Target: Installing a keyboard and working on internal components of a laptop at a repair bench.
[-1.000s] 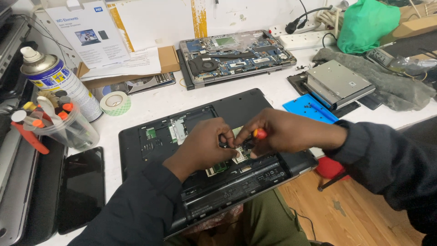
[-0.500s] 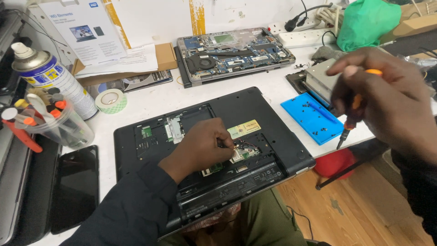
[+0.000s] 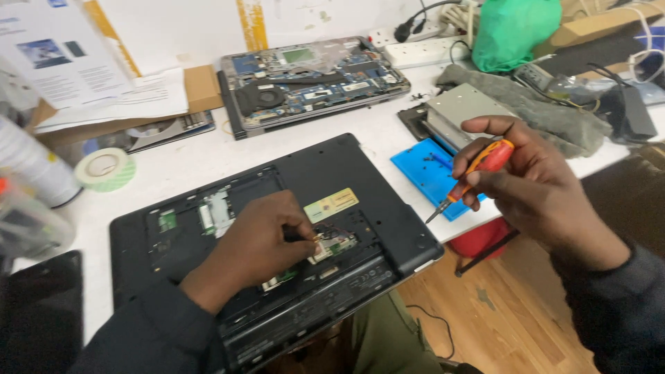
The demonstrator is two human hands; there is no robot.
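While fingers (image 3: 305,235) pinch (inside laptop (image 3: 388,208)), screwdriver (image 3: 474,170) waits.

Black laptop (image 3: 360,173) lies upside-down, opened; orange-handled screwdriver (image 3: 478,170) tilts above.

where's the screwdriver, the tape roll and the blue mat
screwdriver (image 3: 479,166), head view, on its orange handle in the right hand
tape roll (image 3: 104,170), head view, on its pale green outer ring
blue mat (image 3: 422,170), head view, on its bare left part
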